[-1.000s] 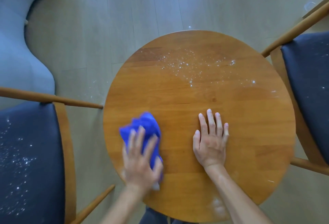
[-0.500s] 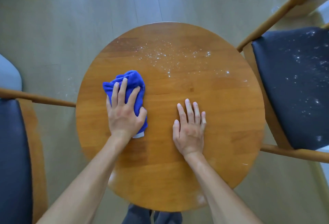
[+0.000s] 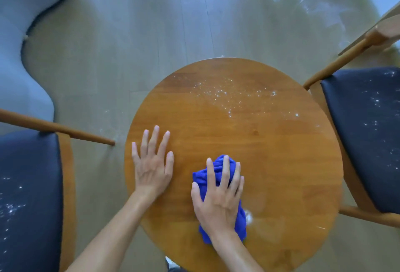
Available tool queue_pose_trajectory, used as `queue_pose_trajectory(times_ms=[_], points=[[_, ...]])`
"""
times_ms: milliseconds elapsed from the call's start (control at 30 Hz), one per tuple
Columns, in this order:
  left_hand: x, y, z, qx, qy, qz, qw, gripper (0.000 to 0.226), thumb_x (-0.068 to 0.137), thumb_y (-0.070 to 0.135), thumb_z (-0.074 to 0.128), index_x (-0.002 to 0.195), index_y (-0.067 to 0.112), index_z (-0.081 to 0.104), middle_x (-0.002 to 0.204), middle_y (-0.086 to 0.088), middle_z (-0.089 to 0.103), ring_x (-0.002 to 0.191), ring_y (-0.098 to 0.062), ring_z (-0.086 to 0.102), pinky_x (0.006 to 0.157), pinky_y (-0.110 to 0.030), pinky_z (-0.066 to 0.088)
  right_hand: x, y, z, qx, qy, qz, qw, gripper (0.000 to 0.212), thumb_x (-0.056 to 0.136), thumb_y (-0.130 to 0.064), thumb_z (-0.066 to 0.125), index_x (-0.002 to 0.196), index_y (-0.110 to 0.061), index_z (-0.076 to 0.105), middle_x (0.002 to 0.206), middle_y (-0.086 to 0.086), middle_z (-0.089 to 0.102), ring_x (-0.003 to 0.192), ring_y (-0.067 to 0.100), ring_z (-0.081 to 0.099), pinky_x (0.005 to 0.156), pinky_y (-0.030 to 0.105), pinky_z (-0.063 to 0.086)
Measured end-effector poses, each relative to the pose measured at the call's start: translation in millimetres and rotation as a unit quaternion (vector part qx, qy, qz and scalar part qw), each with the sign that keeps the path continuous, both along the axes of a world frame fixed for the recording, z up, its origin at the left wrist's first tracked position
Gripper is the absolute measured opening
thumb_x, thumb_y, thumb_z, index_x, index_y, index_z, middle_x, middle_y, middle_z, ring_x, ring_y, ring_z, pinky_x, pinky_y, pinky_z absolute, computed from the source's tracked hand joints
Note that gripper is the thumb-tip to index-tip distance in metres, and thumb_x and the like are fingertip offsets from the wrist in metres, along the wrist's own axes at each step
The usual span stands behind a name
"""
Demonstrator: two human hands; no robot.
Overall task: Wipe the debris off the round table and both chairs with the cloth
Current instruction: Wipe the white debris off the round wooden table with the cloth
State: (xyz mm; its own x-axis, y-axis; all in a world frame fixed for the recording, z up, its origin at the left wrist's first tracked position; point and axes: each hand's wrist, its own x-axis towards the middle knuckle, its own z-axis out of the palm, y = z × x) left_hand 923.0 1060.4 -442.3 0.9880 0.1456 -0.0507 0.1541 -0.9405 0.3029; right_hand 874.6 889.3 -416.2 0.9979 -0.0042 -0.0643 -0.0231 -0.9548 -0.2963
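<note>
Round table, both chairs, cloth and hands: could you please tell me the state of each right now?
Round table: white debris on far part.
Left chair: seat speckled.
Right chair: seat speckled.
Blue cloth: bunched under right hand, on table.
Left hand: flat on table, fingers spread.

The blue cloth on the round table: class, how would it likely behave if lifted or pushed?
The blue cloth is bunched into soft folds under the right hand, so it is probably floppy and would droop if lifted. It looks light for its size. Pushed across the smooth round table, it would likely slide and crumple rather than roll.
</note>
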Motion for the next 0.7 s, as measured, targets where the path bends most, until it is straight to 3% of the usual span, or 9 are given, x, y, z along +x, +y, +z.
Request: queue_pose_trajectory(times_ms=[100, 200, 367, 500, 600, 700], points=[[18.3, 29.0, -17.8, 0.083, 0.020, -0.060, 0.995, 0.059, 0.094, 0.043, 0.028, 0.149, 0.023, 0.035, 0.160, -0.006, 0.020, 0.148, -0.028, 0.015, 0.114, -0.062, 0.015, 6.6, 6.7, -13.6, -0.071, -0.005, 0.017, 0.997, 0.061, 0.085, -0.047, 0.052, 0.140, -0.019, 0.051, 0.153, 0.017, 0.034, 0.140, 0.047, 0.026, 0.108, 0.060, 0.029], [17.3, 32.2, -24.5, 0.114, 0.009, -0.066, 0.991, 0.061, 0.094, 0.045, 0.028, 0.151, 0.024, 0.029, 0.161, -0.006, 0.018, 0.148, -0.028, 0.015, 0.116, -0.058, 0.011, 23.8, 9.1, -14.4, -0.070, -0.038, 0.106, 0.991, 0.062, 0.084, -0.046, 0.055, 0.139, -0.017, 0.051, 0.152, 0.017, 0.035, 0.141, 0.044, 0.027, 0.107, 0.059, 0.032], [17.7, 33.1, -19.7, 0.111, 0.001, -0.066, 0.992, 0.061, 0.093, 0.045, 0.029, 0.151, 0.024, 0.031, 0.161, -0.006, 0.018, 0.148, -0.027, 0.015, 0.116, -0.058, 0.012, 73.8, 26.5, -10.4, -0.041, -0.055, 0.137, 0.988, 0.064, 0.083, -0.049, 0.056, 0.139, -0.019, 0.050, 0.153, 0.015, 0.033, 0.141, 0.042, 0.027, 0.108, 0.059, 0.030], [16.7, 27.2, -14.9, 0.097, 0.010, -0.057, 0.994, 0.060, 0.091, 0.043, 0.034, 0.147, 0.024, 0.037, 0.158, -0.007, 0.026, 0.146, -0.029, 0.021, 0.115, -0.057, 0.014, 36.4, -10.7, -13.6, -0.053, -0.084, 0.121, 0.988, 0.066, 0.078, -0.049, 0.061, 0.140, -0.026, 0.051, 0.152, 0.016, 0.035, 0.139, 0.043, 0.032, 0.104, 0.062, 0.033], [40.0, 26.4, -6.4, 0.061, -0.011, -0.042, 0.997, 0.051, 0.084, 0.038, 0.040, 0.128, 0.017, 0.054, 0.143, -0.013, 0.044, 0.135, -0.034, 0.036, 0.110, -0.059, 0.023, 29.0, -23.0, -18.6, -0.058, -0.081, 0.124, 0.987, 0.062, 0.081, -0.048, 0.062, 0.138, -0.026, 0.053, 0.149, 0.019, 0.038, 0.134, 0.040, 0.041, 0.100, 0.059, 0.038], [72.8, 18.9, -5.8, 0.048, -0.003, 0.007, 0.999, 0.046, 0.087, 0.034, 0.038, 0.127, 0.016, 0.052, 0.144, -0.013, 0.042, 0.138, -0.033, 0.032, 0.112, -0.059, 0.021, 36.6, -16.4, -19.7, -0.043, -0.079, 0.119, 0.989, 0.061, 0.078, -0.044, 0.064, 0.135, -0.024, 0.056, 0.148, 0.022, 0.039, 0.132, 0.039, 0.044, 0.100, 0.056, 0.039]])
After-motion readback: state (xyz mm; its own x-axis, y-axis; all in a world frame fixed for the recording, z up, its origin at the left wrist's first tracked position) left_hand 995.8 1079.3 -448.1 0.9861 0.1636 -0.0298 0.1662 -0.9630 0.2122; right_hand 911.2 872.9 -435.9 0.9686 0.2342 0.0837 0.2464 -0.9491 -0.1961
